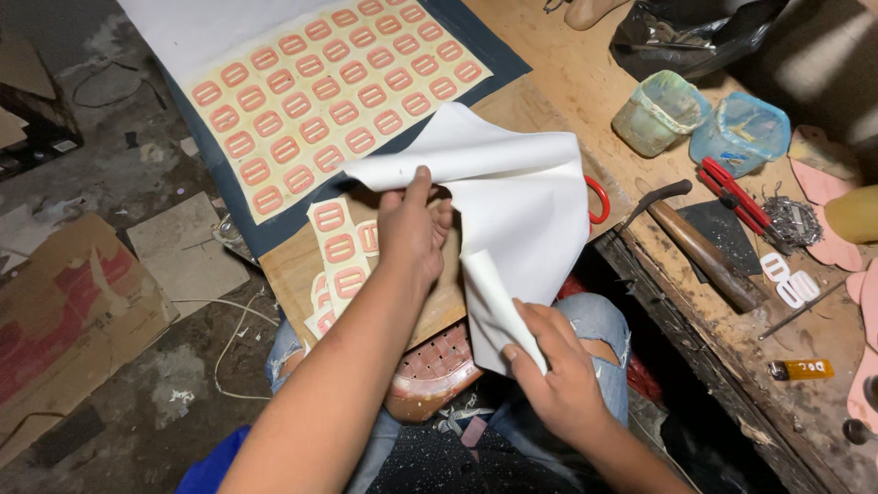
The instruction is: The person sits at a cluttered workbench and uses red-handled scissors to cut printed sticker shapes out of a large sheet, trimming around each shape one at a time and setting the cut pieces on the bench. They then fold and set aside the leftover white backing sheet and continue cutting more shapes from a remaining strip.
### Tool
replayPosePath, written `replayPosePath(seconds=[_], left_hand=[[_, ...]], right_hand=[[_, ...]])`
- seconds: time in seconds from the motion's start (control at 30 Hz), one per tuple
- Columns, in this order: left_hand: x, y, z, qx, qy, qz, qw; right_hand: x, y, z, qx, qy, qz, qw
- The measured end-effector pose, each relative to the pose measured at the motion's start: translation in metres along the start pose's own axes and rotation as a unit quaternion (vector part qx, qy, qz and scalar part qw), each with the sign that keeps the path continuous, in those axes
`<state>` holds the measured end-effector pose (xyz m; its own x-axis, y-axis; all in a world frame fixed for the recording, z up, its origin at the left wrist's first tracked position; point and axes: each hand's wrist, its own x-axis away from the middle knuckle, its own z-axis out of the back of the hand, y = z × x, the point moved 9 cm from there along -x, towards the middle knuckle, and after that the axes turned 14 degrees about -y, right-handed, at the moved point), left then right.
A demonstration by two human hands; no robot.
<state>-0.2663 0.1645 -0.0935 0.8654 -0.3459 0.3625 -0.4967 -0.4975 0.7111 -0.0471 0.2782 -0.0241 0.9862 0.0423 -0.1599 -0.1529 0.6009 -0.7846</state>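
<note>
While the right hand [558, 370] pinches the curled bottom corner of the white sheet [512, 197], the left hand [412, 229] reaches forward, fingers clamped on its upper fold. The sheet hangs over the lap, beside the sticker strips [338, 252] on the board [293, 270].

White sheet [512, 192]: thin, flexible, plain white, unmarked apart from a few faint specks. Held up off the wooden board [293, 270], not lying flat. Upper portion folds over into a broad curved flap, peak pointing up and away from the person. Left hand [412, 229] pinches its left edge, thumb on the near face. Lower corner curls into a narrow strip [498, 306], gripped between thumb and fingers of the right hand [558, 375]. Sheet hangs over the person's lap, partly covering red scissor handles [599, 197] behind its right edge.
</note>
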Motion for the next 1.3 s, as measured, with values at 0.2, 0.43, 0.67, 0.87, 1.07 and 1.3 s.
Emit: replayPosePath(seconds=[0.2, 0.43, 0.67, 0.87, 1.07, 1.3], left_hand=[[-0.034, 0.103, -0.04, -0.246, -0.04, -0.238, 0.939], [-0.026, 0.139, -0.091, -0.296, -0.256, -0.305, 0.868], [0.05, 0.031, 0.002, -0.345, -0.067, -0.171, 0.921], [0.119, -0.044, 0.009, -0.26, -0.112, 0.006, 0.959], [0.128, -0.018, 0.011, -0.424, -0.094, 0.027, 0.901], [0.17, 0.04, 0.001, -0.687, -0.03, -0.266, 0.676]], right_hand=[[0.013, -0.012, -0.003, 0.078, -0.087, 0.055, 0.992], [0.003, 0.009, -0.013, 0.031, 0.009, -0.017, 0.999], [-0.01, 0.075, -0.053, -0.452, 0.048, -0.168, 0.875], [-0.004, 0.069, -0.076, -0.561, -0.007, -0.173, 0.809], [0.001, 0.047, -0.069, -0.262, -0.153, -0.078, 0.95], [0.016, 0.128, -0.002, -0.029, 0.111, -0.195, 0.974]])
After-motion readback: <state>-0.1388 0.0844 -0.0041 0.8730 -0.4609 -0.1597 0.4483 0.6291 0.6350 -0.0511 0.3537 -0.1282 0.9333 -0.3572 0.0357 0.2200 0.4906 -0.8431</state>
